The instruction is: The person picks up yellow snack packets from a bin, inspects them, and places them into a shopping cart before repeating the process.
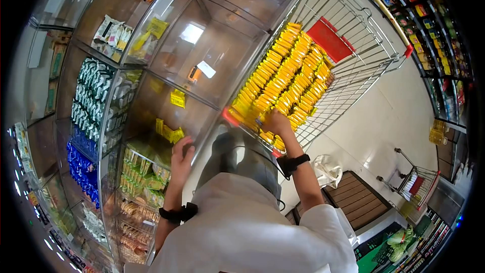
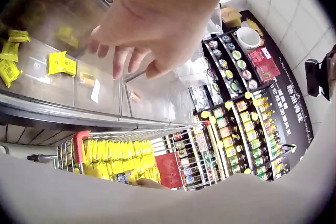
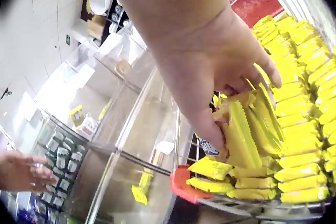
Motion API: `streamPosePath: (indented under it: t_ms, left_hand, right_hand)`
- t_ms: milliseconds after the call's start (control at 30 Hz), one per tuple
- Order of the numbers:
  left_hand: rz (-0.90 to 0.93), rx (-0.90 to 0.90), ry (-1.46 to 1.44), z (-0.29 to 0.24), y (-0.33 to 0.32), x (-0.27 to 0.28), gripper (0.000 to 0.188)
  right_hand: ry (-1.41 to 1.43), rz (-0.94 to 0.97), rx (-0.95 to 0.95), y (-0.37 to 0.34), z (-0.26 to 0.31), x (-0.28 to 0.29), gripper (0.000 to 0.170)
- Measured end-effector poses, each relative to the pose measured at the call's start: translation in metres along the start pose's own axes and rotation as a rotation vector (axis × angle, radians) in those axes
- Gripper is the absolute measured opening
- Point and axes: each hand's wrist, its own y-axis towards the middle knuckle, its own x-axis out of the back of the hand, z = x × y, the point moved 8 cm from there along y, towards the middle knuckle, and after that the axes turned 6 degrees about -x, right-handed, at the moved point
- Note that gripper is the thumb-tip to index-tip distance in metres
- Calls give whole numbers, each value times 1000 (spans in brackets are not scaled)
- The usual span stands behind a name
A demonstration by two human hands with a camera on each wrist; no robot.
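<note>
Rows of small yellow snack packets [image 1: 285, 78] stand packed in a metal shopping cart [image 1: 371, 68]. My right hand [image 3: 215, 56] reaches down at the cart's near end, thumb and fingers gripping a few yellow packets [image 3: 244, 134] from both sides. Neighbouring rows lie close beside its fingertips. In the head view, my left hand [image 1: 183, 159] hangs over the edge of a clear shelf bin, fingers loosely bent and holding nothing. Several loose yellow packets [image 1: 169, 131] lie in that bin, and another packet [image 1: 177, 98] is further along.
Clear bins on the left hold green-white packets [image 1: 91, 96], blue packets [image 1: 82, 169] and green packets [image 1: 136, 174]. A red corner [image 1: 231, 117] of the cart sits close to the bin edge. Right of me are a white bag [image 1: 327, 171] and a slatted wooden platform [image 1: 356, 199].
</note>
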Motion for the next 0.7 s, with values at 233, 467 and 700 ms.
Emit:
streamPosePath:
  t_ms: [233, 467, 700]
  left_hand:
    - [-86, -50, 92, -11, -8, 23, 28]
    - [-264, 100, 67, 17, -44, 49, 26]
    - [-448, 118, 97, 22, -60, 82, 24]
  right_hand:
    - [-139, -392, -127, 43, 43, 22, 45]
    - [-144, -403, 134, 71, 87, 3, 45]
    - [-208, -351, 166, 95, 95, -22, 18]
